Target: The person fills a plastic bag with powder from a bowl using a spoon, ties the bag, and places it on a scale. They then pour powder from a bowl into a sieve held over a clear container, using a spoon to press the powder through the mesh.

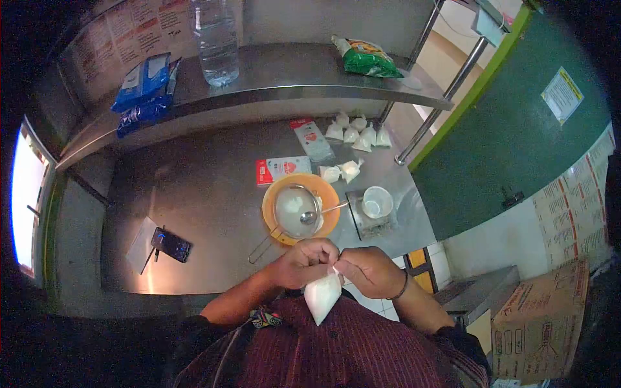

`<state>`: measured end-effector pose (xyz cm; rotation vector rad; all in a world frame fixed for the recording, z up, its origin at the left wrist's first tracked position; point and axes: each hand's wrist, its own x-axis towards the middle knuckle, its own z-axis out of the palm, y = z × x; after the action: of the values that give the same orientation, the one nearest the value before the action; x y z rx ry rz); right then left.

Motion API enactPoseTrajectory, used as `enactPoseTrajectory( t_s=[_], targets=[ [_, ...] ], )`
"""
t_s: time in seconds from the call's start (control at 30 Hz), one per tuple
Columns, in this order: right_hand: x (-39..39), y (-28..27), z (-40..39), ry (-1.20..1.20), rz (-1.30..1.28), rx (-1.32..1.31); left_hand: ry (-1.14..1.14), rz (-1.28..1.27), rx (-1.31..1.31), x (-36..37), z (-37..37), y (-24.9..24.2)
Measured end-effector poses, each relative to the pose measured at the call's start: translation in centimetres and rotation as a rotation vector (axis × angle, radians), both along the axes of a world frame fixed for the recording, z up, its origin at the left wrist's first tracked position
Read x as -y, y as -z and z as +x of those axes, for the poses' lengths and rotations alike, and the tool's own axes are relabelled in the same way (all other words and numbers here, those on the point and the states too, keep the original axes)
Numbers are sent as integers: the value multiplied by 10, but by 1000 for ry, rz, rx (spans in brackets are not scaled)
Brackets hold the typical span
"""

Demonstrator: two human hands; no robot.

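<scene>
Pinching neck of white-filled bag (321,299), both hands (372,270) close together, forearms (242,296) slanting inward, bag hanging below.

Bags lead the count

Small clear plastic bags of white powder (322,300): one held, a pair, and roughly seven clustered, overlapping too much for certainty. Flat red-and-white packets (286,169): two. Singles: round orange bowl (332,222), round metal sieve (286,210), metal spoon (307,218), white plastic cup (370,211), black phone (172,246), clear plastic water bottle (217,48), green packet (369,63), brown cardboard box (540,326).
</scene>
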<state>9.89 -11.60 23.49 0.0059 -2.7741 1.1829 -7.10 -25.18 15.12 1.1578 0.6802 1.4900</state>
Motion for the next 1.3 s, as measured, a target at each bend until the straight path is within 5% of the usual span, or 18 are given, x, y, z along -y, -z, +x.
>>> enactPoseTrajectory(
  t_s=[0.17, 0.33, 0.53, 1.07, 1.13, 1.3],
  targets=[
    [3, 1, -5, 145, -249, 2, -16, -83, 46, -3, 4, -14],
    [7, 3, -9, 211, -215, -127, -264, -48, -459, -1, 0, -20],
    [4, 10, -15, 356, -68, -158, -646, 30, -684, 1, 12, -44],
    [14, 40, -5, 560, -365, -157, -515, -105, -997, -9, 10, -30],
    [11, 30, -2, 520, 20, -103, -511, -48, -897, -14, 12, -25],
    [-18, 25, 15, 509, 158, -216, -502, -8, -932, -29, 17, -18]
  ],
)
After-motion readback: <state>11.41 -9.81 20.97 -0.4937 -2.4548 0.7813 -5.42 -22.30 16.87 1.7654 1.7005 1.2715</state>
